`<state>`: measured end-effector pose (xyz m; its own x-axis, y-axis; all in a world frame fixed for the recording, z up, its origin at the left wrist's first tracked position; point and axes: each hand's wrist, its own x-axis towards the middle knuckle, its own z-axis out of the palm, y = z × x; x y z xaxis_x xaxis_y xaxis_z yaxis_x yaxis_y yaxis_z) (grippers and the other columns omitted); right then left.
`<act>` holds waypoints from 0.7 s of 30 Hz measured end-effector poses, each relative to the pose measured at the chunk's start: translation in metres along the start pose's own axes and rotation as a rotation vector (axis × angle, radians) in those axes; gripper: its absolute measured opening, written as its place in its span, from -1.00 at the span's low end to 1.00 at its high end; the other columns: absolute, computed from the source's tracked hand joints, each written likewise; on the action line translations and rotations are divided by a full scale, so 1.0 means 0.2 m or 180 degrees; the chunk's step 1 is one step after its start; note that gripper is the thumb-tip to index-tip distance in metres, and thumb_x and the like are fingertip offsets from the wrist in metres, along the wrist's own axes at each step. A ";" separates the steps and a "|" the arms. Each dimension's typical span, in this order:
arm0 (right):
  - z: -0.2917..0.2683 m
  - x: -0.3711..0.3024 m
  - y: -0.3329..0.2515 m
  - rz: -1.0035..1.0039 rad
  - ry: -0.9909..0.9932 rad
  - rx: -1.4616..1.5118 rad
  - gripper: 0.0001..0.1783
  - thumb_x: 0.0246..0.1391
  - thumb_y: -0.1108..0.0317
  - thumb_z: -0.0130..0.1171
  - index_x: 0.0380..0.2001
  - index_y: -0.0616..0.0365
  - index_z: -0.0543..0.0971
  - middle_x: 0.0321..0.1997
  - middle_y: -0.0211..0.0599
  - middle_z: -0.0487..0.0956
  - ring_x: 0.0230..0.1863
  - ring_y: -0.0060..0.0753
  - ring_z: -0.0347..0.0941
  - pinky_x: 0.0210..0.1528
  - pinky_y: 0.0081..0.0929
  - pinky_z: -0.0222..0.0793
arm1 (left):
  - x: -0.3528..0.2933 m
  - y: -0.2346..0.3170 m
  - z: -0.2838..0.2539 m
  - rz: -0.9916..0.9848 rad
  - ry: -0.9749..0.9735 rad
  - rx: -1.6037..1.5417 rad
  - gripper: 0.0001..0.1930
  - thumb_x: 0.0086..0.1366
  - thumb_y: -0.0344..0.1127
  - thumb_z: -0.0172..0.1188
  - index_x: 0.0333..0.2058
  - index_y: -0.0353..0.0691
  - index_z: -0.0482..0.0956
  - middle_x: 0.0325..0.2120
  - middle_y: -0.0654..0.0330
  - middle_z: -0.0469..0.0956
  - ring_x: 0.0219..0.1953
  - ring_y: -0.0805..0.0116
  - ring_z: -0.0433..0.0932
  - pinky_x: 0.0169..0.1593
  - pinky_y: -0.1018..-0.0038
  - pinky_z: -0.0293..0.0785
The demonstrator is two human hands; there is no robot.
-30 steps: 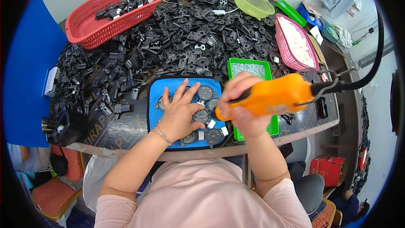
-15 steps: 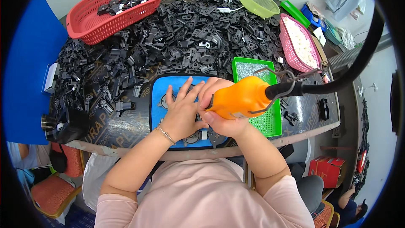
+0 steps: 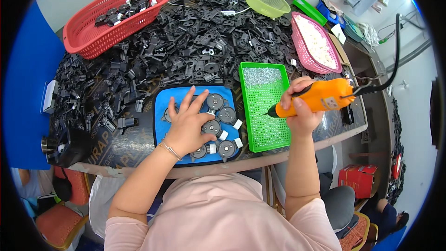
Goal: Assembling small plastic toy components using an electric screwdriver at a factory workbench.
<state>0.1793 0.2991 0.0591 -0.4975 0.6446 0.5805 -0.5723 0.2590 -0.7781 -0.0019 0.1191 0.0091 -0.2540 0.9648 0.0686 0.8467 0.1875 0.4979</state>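
Note:
My left hand (image 3: pixel 186 128) lies with spread fingers over a blue mat (image 3: pixel 160 129), resting on several round black parts with white tabs (image 3: pixel 227 115). Its thumb is beside one of these parts, and the palm hides some others. My right hand (image 3: pixel 304 120) is wrapped around an orange electric screwdriver (image 3: pixel 323 95). The tool's dark tip points left, above a green perforated tray (image 3: pixel 243 95). Small silvery screws (image 3: pixel 262 75) are heaped at the tray's far end. I cannot make out whether a screw is on the tip.
A large pile of black plastic parts (image 3: pixel 195 37) spreads over the table. Behind it stand a red basket (image 3: pixel 88 44) and a yellow-green colander (image 3: pixel 265 7). A pink basket of small white pieces (image 3: pixel 299 44) is at the right. The screwdriver hangs from a black cord (image 3: pixel 396 60).
My right hand has carried the screwdriver from over the mat to the right, above the green tray. The left hand stays on the mat, and more round parts show. The whole view has shifted slightly.

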 end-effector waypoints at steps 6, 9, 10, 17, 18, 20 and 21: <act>-0.01 -0.06 0.05 0.0115 0.0141 0.0034 -0.72 -0.12 0.49 0.16 -0.30 0.31 0.38 -0.31 -0.15 0.37 -0.57 -0.41 0.37 -0.48 -0.55 0.34 | 0.00 0.00 0.01 -0.0017 0.0068 0.0007 -0.51 -0.33 -0.17 0.52 -0.28 -0.01 0.67 0.28 0.19 0.11 0.36 0.07 -0.13 0.26 -0.20 -0.39; -0.02 -0.06 0.07 0.0165 0.0173 -0.0014 -0.73 -0.12 0.49 0.16 -0.30 0.31 0.38 -0.31 -0.15 0.37 -0.57 -0.42 0.37 -0.48 -0.56 0.34 | -0.01 0.01 0.01 -0.0025 0.0114 -0.0002 -0.54 -0.31 -0.18 0.50 -0.29 -0.02 0.67 0.27 0.18 0.12 0.36 0.08 -0.12 0.24 -0.25 -0.36; -0.02 -0.06 0.07 0.0166 0.0172 -0.0008 -0.73 -0.12 0.49 0.16 -0.30 0.31 0.38 -0.31 -0.15 0.37 -0.57 -0.42 0.37 -0.48 -0.56 0.34 | -0.01 0.01 0.01 -0.0034 0.0111 -0.0004 -0.54 -0.30 -0.18 0.50 -0.29 -0.02 0.67 0.27 0.18 0.12 0.36 0.07 -0.12 0.24 -0.25 -0.36; -0.01 -0.06 0.08 0.0172 0.0061 0.0070 -0.75 -0.11 0.50 0.15 -0.31 0.29 0.38 -0.33 -0.16 0.37 -0.59 -0.44 0.36 -0.49 -0.57 0.33 | -0.02 0.01 0.01 -0.0067 0.0125 -0.0015 -0.55 -0.28 -0.18 0.49 -0.28 -0.02 0.66 0.27 0.16 0.11 0.36 0.07 -0.13 0.23 -0.26 -0.35; -0.01 -0.06 0.08 0.0225 0.0020 0.0121 -0.75 -0.11 0.50 0.15 -0.31 0.28 0.38 -0.34 -0.17 0.37 -0.59 -0.44 0.36 -0.49 -0.57 0.33 | -0.02 0.01 0.01 -0.0042 0.0097 0.0028 -0.53 -0.26 -0.16 0.49 -0.25 -0.01 0.65 0.27 0.15 0.10 0.36 0.07 -0.14 0.24 -0.26 -0.36; -0.01 -0.06 0.08 0.0248 0.0061 0.0102 -0.75 -0.11 0.49 0.16 -0.32 0.27 0.38 -0.36 -0.18 0.36 -0.58 -0.44 0.36 -0.49 -0.57 0.32 | -0.03 0.01 0.01 -0.0047 0.0075 0.0079 -0.50 -0.25 -0.14 0.48 -0.21 0.00 0.64 0.27 0.14 0.10 0.36 0.07 -0.14 0.24 -0.25 -0.36; 0.00 -0.06 0.08 0.0265 0.0106 0.0073 -0.75 -0.11 0.49 0.16 -0.32 0.27 0.38 -0.37 -0.19 0.36 -0.58 -0.45 0.36 -0.50 -0.56 0.32 | -0.04 0.00 0.02 -0.0048 0.0159 0.0028 -0.47 -0.24 -0.10 0.48 -0.18 0.03 0.63 0.28 0.15 0.09 0.37 0.07 -0.15 0.25 -0.19 -0.39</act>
<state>0.1769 0.2958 0.0393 -0.5223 0.6868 0.5055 -0.5450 0.1871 -0.8173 0.0017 0.1115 0.0059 -0.2895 0.9515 0.1043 0.8466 0.2037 0.4916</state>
